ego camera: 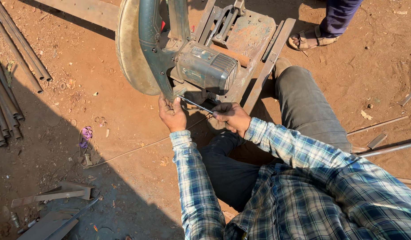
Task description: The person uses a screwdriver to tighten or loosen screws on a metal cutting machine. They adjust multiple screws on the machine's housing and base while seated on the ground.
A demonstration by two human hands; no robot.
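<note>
Along my left edge lie rusty round pipes (10,66), long and dull, on red gritty dirt; grey angle-iron scraps (50,195) sit in shadow below. My left hand (172,114) is clamped around the lower edge of the saw (170,49), a chop saw with a worn curved guard and a ribbed grey motor housing. A thin shiny spanner (195,104) runs from the saw's hub to my right hand (232,118), which is closed around its end. The saw's rusted flat base (250,40) lies behind. A sandalled foot (310,39) stands at top right.
</note>
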